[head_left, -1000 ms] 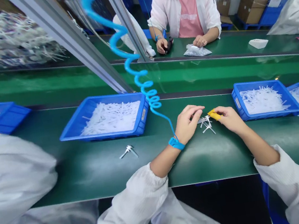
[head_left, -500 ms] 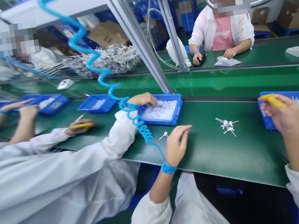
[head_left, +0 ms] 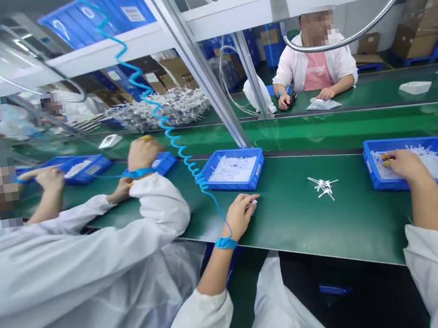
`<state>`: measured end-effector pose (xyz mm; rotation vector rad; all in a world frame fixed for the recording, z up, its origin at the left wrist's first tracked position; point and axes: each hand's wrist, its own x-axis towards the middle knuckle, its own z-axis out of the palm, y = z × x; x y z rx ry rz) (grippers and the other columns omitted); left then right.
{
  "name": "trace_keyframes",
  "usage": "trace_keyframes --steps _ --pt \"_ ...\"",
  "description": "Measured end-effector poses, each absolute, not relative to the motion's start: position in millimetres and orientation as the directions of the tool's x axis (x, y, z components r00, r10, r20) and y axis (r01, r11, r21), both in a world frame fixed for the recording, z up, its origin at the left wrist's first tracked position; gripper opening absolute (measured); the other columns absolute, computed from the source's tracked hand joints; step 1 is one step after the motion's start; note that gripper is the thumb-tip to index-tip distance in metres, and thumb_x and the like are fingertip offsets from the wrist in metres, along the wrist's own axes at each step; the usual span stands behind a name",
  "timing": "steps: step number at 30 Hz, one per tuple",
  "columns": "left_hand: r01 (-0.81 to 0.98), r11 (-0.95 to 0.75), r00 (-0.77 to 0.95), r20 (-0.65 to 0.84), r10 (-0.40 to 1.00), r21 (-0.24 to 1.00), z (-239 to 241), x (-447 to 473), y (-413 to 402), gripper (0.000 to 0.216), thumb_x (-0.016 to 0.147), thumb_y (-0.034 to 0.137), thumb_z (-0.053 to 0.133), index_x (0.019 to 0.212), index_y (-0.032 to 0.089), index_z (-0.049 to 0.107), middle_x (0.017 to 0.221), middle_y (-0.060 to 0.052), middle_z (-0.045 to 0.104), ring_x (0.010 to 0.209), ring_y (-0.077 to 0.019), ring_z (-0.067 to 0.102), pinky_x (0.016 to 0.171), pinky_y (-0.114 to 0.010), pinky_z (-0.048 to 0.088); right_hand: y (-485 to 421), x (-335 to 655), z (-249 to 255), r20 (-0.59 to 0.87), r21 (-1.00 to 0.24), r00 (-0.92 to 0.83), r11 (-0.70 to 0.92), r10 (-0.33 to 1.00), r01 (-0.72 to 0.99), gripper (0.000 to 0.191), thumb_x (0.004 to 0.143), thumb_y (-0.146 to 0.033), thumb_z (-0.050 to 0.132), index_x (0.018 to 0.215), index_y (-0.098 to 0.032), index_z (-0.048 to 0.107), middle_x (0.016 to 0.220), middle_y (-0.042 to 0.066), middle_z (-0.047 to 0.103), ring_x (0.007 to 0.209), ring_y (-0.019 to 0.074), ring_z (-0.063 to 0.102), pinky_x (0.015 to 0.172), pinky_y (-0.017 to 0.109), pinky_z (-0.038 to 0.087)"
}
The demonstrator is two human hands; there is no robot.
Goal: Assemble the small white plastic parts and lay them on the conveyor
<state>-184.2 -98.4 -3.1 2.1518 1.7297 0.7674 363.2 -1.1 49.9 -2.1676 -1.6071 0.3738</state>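
Note:
My left hand (head_left: pixel 242 214), with a blue wrist strap (head_left: pixel 225 243) and coiled blue cord (head_left: pixel 163 123), rests on the green belt with its fingers closed over a small white plastic part (head_left: pixel 253 202). My right hand (head_left: pixel 405 165) reaches into the blue tray (head_left: pixel 373 180) of white plastic pieces on the right and grips a yellow tool (head_left: pixel 386 158). A small heap of white parts (head_left: pixel 322 186) lies on the belt between my hands.
A second blue tray (head_left: pixel 234 169) of white pieces stands beyond my left hand. A co-worker in white (head_left: pixel 78 267) sits close on my left with hands at other trays. Another person (head_left: pixel 316 70) works across the line. A slanted metal post (head_left: pixel 196 63) rises mid-belt.
My left hand moved down onto the lone white part and closed on it. My right hand carried the yellow tool into the right tray. The view swung left and up.

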Motion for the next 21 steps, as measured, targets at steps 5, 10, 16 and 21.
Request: trace_keyframes --steps 5,10,16,21 --pt "0.692 -0.406 0.275 0.302 0.913 0.597 11 -139 -84 0.022 0.102 0.03 0.055 0.107 0.021 0.074 0.107 -0.008 0.071 0.101 -0.0238 0.069 0.095 -0.038 0.056 1 369 39 -0.014 -0.361 0.262 -0.249 0.965 0.899 0.019 0.075 -0.012 0.072 0.089 -0.016 0.084 0.087 0.015 0.079 0.082 0.0294 0.072 0.073 0.034 0.045" --pt "0.396 -0.361 0.295 0.255 0.921 0.844 24 -69 -60 0.02 0.1 0.034 0.063 0.112 0.019 0.069 0.103 -0.006 0.072 0.092 -0.0201 0.069 0.086 -0.033 0.056 -1 368 33 -0.031 -0.253 0.254 -0.254 0.967 0.934 0.029 0.079 -0.013 0.065 0.099 -0.016 0.085 0.092 0.014 0.081 0.089 0.0297 0.075 0.072 0.031 0.047" --pt "-0.088 -0.2 0.404 0.218 0.888 0.976 18 23 -38 0.032 0.09 0.039 0.079 0.103 0.018 0.058 0.091 -0.002 0.067 0.084 -0.016 0.071 0.081 -0.028 0.059 -9 365 34 0.05 -0.35 0.309 -0.273 0.95 0.896 0.032 0.084 -0.015 0.062 0.107 -0.015 0.084 0.1 0.016 0.082 0.096 0.0307 0.075 0.08 0.032 0.049" --pt "-0.242 -0.06 0.406 0.158 0.9 0.968 6 43 -36 0.041 0.086 0.045 0.086 0.101 0.016 0.061 0.092 -0.004 0.069 0.087 -0.0207 0.077 0.081 -0.031 0.063 -17 371 36 0.218 -0.539 0.381 -0.215 0.898 0.815 0.03 0.085 -0.019 0.062 0.108 -0.014 0.08 0.096 0.013 0.079 0.09 0.028 0.071 0.087 0.037 0.052"
